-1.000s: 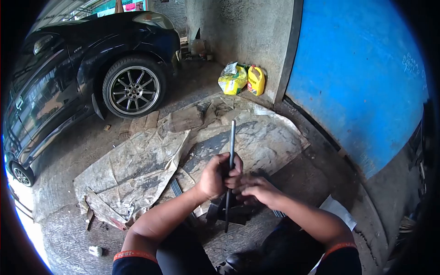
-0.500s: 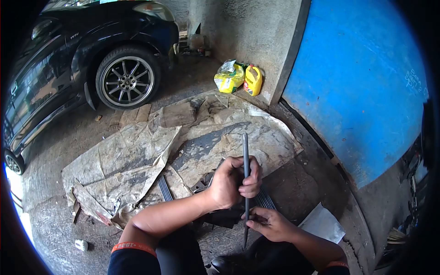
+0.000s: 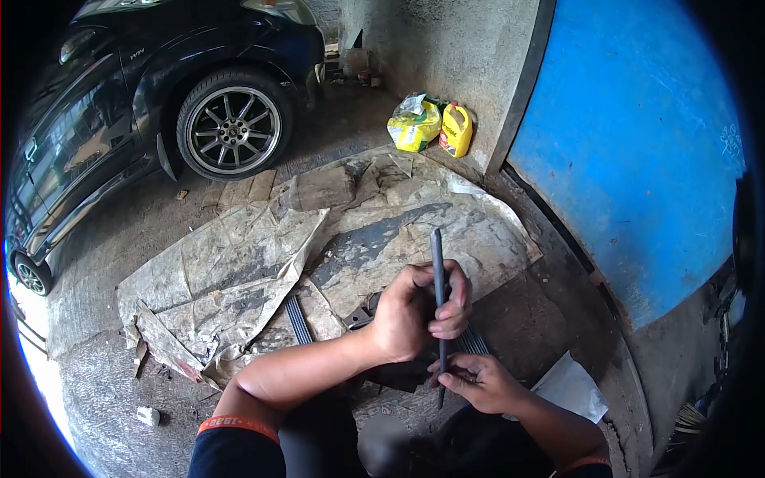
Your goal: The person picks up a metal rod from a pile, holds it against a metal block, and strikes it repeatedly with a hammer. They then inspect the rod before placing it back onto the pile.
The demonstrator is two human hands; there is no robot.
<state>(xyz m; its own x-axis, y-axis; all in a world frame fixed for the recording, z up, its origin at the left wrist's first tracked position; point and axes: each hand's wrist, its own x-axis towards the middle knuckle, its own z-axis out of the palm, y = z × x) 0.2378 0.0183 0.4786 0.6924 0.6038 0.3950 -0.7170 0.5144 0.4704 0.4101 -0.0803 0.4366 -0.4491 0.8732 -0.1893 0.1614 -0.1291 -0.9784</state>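
Note:
My left hand [image 3: 422, 311] is wrapped around the middle of a dark grey metal rod [image 3: 437, 255], which stands nearly upright in front of me. Lower down, the fingers of my right hand [image 3: 476, 382] pinch the same rod close to its lower end. The rod's tip shows just beneath those fingers. Behind my hands, dark ribbed strips [image 3: 298, 320] lie on the ground, largely hidden by my left forearm. A dark metal piece [image 3: 360, 317] is partly visible beside my left wrist.
A stained, torn sheet [image 3: 231, 255] covers much of the ground ahead. Beyond it stand a black car [image 3: 103, 103], a yellow jug [image 3: 456, 130] and a yellow-green bag [image 3: 414, 126]. A blue panel [image 3: 629, 159] rises at right; a white sheet [image 3: 570, 390] lies by my right forearm.
The view has shifted slightly. The rod's lower end has come up a little, and less of it shows below my right fingers. Both hands keep their hold.

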